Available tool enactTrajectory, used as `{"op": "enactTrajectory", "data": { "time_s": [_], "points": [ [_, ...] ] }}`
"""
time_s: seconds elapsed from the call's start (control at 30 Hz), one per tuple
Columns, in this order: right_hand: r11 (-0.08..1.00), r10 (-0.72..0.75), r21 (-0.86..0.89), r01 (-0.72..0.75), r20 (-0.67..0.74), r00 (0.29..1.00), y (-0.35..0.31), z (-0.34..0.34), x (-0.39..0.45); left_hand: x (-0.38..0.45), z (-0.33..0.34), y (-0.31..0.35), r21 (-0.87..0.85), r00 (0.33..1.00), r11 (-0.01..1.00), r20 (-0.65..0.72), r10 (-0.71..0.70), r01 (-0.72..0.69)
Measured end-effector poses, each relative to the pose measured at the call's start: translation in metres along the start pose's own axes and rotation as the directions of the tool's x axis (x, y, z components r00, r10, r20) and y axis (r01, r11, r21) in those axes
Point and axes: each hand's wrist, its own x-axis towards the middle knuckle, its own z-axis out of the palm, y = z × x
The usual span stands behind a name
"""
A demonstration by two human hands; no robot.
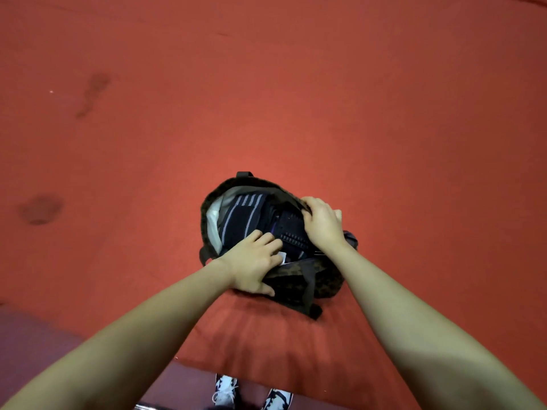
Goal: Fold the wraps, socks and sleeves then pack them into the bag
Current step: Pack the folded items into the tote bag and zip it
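A dark leopard-print bag (299, 284) lies open on the red bed cover. Inside it I see a black wrap with grey stripes (241, 216), a black ribbed piece with purple (288, 230), and something white (213, 220) along the left inner wall. My left hand (251, 266) grips the bag's near rim, with the thumb on the outside and the fingers reaching inside over the fabric. My right hand (321, 223) grips the bag's far right rim with curled fingers.
The red cover (296, 99) spreads wide on all sides of the bag, with a few dark stains (41, 208) at the left. The bed's near edge runs just below the bag. My two white and black shoes (226, 390) stand on the dark floor.
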Motion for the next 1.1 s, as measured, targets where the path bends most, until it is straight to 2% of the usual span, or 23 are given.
{"op": "enactTrajectory", "data": {
  "time_s": [0.07,0.2,0.37,0.43,0.57,0.73,0.83,0.9,1.0,1.07,1.1],
  "points": [
    [0.999,-0.011,-0.035,0.010,-0.048,0.999,-0.002,-0.002,-0.002,-0.004,0.000,0.000,0.047,1.000,0.999,0.001,-0.010,0.009],
    [0.999,0.004,-0.049,-0.010,-0.113,0.994,-0.008,-0.003,-0.009,-0.005,-0.010,-0.007,0.080,0.991,0.990,-0.067,-0.114,0.119],
    [0.985,0.104,0.144,-0.097,-0.043,0.994,-0.016,-0.012,-0.023,-0.008,-0.029,-0.010,0.069,0.970,0.976,-0.145,-0.196,0.207],
    [0.980,0.102,0.175,-0.093,-0.040,0.994,-0.019,-0.014,-0.026,-0.006,-0.035,-0.011,0.024,0.949,0.970,-0.214,-0.230,0.241],
    [0.976,0.049,0.214,-0.028,-0.096,0.994,-0.025,-0.011,-0.024,0.004,-0.054,-0.020,-0.037,0.890,0.955,-0.352,-0.289,0.296],
    [0.943,0.099,0.330,-0.036,-0.178,0.979,-0.030,-0.022,-0.027,0.004,-0.079,-0.036,-0.010,0.861,0.950,-0.420,-0.288,0.313],
    [0.963,0.098,0.267,-0.045,-0.186,0.978,-0.033,-0.025,-0.028,0.003,-0.079,-0.046,-0.016,0.866,0.941,-0.387,-0.317,0.338],
    [0.974,0.150,0.193,-0.119,-0.153,0.977,-0.031,-0.021,-0.030,0.001,-0.072,-0.051,-0.045,0.927,0.957,-0.236,-0.290,0.288],
    [0.968,0.233,0.116,-0.222,-0.089,0.968,-0.025,-0.010,-0.041,-0.003,-0.058,-0.053,-0.277,0.966,0.934,-0.054,-0.251,0.227],
    [0.952,0.292,0.110,-0.284,-0.061,0.955,-0.024,-0.006,-0.044,-0.006,-0.058,-0.044,-0.400,0.961,0.891,-0.074,-0.265,0.215],
    [0.947,0.311,0.107,-0.304,-0.055,0.949,-0.025,-0.006,-0.044,-0.006,-0.058,-0.039,-0.459,0.939,0.852,-0.098,-0.329,0.251]
  ]
}}
